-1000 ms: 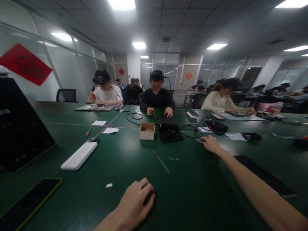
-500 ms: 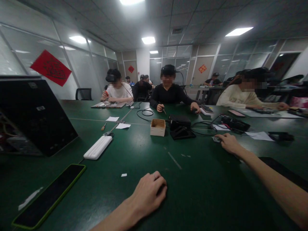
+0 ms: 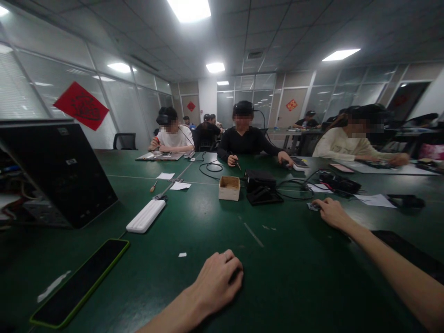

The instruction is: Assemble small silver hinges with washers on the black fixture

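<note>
Your one small metallic piece (image 3: 312,207) lies on the green table (image 3: 208,231), to the right of the cardboard box (image 3: 229,193) and slightly nearer you. Your right arm stretches far forward to it, nearly straight, palm down, and the fingertips of your right hand (image 3: 329,211) touch it; whether they pinch it or only rest on it, you cannot tell from here. Your left hand (image 3: 222,280) rests on the table on the near side of the box, well apart from it, back upward and fingers bent inward; what may be under the palm is hidden, so its grip cannot be told.

Just right of the box you have one black unit (image 3: 261,181), with dark cables (image 3: 294,186) running on to its right. Count four white papers (image 3: 180,186): two left of the box, two well to its right. Also left of it are one brush (image 3: 153,186), one long white bar (image 3: 145,216) and, farther out, one black computer case (image 3: 86,175). One green-edged phone (image 3: 81,282) and one white scrap (image 3: 182,255) lie nearer you, left of the box. Beyond the box, three co-workers (image 3: 243,138) sit along the table's far side.
</note>
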A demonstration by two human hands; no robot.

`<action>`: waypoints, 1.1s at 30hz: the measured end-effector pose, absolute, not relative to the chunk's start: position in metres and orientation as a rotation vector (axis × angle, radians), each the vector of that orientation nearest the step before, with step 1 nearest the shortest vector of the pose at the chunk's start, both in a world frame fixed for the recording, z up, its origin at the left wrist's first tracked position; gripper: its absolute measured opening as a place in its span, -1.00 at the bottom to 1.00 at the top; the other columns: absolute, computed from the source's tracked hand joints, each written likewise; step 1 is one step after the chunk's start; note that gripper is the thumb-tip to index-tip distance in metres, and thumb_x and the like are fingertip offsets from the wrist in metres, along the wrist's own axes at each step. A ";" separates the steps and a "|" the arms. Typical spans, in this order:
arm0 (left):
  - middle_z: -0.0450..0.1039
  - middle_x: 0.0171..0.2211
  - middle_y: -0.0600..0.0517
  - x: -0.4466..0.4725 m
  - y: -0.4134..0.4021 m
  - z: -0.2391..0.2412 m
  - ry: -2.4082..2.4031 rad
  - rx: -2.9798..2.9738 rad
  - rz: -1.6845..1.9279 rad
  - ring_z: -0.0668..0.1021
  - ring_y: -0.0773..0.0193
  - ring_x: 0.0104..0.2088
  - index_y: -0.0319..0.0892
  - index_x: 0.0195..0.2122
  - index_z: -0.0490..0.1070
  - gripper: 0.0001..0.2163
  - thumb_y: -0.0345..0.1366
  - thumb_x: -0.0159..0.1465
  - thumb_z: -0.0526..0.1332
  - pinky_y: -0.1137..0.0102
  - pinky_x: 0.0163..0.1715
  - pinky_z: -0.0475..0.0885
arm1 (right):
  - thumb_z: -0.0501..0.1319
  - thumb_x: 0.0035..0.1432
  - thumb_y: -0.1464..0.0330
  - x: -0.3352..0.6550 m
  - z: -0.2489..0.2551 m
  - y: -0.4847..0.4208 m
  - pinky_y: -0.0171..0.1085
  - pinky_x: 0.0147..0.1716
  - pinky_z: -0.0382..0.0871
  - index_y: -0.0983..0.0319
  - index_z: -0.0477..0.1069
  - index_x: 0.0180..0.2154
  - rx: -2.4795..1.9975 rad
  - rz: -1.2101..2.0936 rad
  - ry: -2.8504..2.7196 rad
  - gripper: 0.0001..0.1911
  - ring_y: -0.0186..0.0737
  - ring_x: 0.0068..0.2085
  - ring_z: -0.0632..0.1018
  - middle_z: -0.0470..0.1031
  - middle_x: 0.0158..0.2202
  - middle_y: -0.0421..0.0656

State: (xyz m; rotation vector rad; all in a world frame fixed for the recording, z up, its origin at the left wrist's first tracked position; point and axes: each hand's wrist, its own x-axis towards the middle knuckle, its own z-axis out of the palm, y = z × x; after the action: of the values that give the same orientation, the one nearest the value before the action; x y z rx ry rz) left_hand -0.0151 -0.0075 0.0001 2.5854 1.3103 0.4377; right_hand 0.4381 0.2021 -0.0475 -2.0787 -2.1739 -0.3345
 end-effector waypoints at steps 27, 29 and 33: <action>0.42 -0.27 0.01 -0.017 -0.003 -0.009 1.237 2.601 0.498 0.48 0.25 -0.35 -0.16 -0.22 0.41 -0.87 -0.37 0.31 0.07 0.38 -0.33 0.36 | 0.01 0.12 0.51 0.432 -0.042 0.192 -0.15 -0.02 0.19 0.26 0.34 0.09 -2.112 -0.317 -2.138 -0.52 -0.01 -0.07 0.40 0.39 -0.10 0.08; 0.42 -0.27 0.01 -0.017 -0.003 -0.008 1.239 2.594 0.493 0.48 0.25 -0.34 -0.16 -0.22 0.41 -0.86 -0.37 0.31 0.07 0.38 -0.33 0.36 | 0.00 0.12 0.52 0.430 -0.042 0.191 -0.16 -0.01 0.18 0.27 0.28 0.14 -2.107 -0.320 -2.120 -0.48 -0.02 -0.04 0.39 0.40 -0.10 0.08; 0.43 -0.26 0.00 -0.016 -0.003 -0.006 1.249 2.577 0.481 0.48 0.24 -0.34 -0.16 -0.23 0.42 -0.86 -0.38 0.30 0.08 0.37 -0.33 0.36 | 0.01 0.15 0.45 0.428 -0.037 0.188 -0.13 -0.02 0.21 0.25 0.24 0.15 -2.140 -0.318 -2.027 -0.50 0.02 0.01 0.37 0.38 -0.05 0.07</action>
State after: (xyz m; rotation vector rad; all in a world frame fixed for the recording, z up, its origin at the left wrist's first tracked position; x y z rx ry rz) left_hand -0.0164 -0.0032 -0.0060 2.5769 1.2487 0.4815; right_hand 0.4283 0.1876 -0.0375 -2.1401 -2.0266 -0.3175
